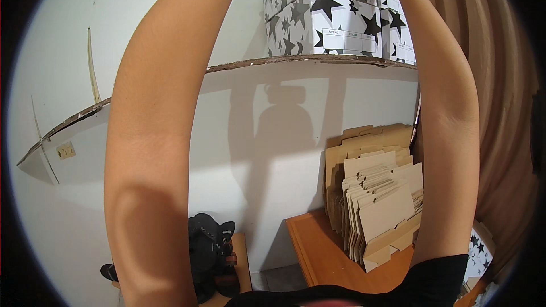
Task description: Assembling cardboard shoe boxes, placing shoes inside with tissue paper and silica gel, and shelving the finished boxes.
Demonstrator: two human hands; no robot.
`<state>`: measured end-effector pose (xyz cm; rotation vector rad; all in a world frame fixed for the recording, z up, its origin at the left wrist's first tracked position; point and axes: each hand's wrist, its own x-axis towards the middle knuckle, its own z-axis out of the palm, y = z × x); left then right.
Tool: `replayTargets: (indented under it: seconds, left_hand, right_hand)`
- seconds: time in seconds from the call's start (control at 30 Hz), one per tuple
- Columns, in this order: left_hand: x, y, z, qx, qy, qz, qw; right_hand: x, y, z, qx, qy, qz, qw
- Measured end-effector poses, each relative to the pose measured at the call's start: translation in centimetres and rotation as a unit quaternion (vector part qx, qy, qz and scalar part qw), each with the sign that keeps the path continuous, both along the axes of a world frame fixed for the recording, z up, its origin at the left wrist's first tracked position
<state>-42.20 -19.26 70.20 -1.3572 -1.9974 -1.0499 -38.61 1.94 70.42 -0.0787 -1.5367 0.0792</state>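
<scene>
The white boxes with black stars (pixel 341 11) stand stacked on a high shelf (pixel 307 60), at the top of the picture and a little to the right of the middle – they sit above the person, and both arms go up toward them. There are at least two layers of boxes, and the long side of each box runs along the shelf, from left to right, with a label on the front face. The left forearm (pixel 153 136) rises from the lower edge and leans to the right, passing out of view just beside the left end of the stack; the right forearm (pixel 449 119) rises on the right and leans to the left, crossing in front of the right end of the stack. So the boxes lie between the two arms, and the right arm seems nearer to them, since it overlaps their right corner. Both hands are outside the picture, above its upper edge – I cannot tell whether they are open or closed, or whether they hold anything. Under the shelf the white wall (pixel 273 153) carries the shadow of the person. Lower right, an orange wooden table (pixel 324 256) bears a leaning pack of flat brown cardboard pieces (pixel 375 193). Lower left, a black bag (pixel 210 250) rests on a small stand.
</scene>
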Motion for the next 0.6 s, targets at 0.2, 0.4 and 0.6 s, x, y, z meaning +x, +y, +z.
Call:
replayTargets:
  seconds: [0.2, 0.4, 0.6]
  left_hand:
    - [-2.5, 0.8, 1.5, -0.051, 0.026, 0.073, 0.996]
    - [-2.9, 2.7, -1.0, -0.098, -0.094, 0.125, 0.983]
    - [-3.5, 1.9, -1.6, -0.114, -0.224, -0.019, 0.968]
  right_hand:
    - [-0.1, -0.8, -0.2, -0.045, 0.014, -0.062, 0.997]
    - [-0.3, 0.1, 0.4, -0.064, 0.004, -0.103, 0.993]
    - [1.7, -1.7, 0.1, -0.096, -0.061, -0.095, 0.989]
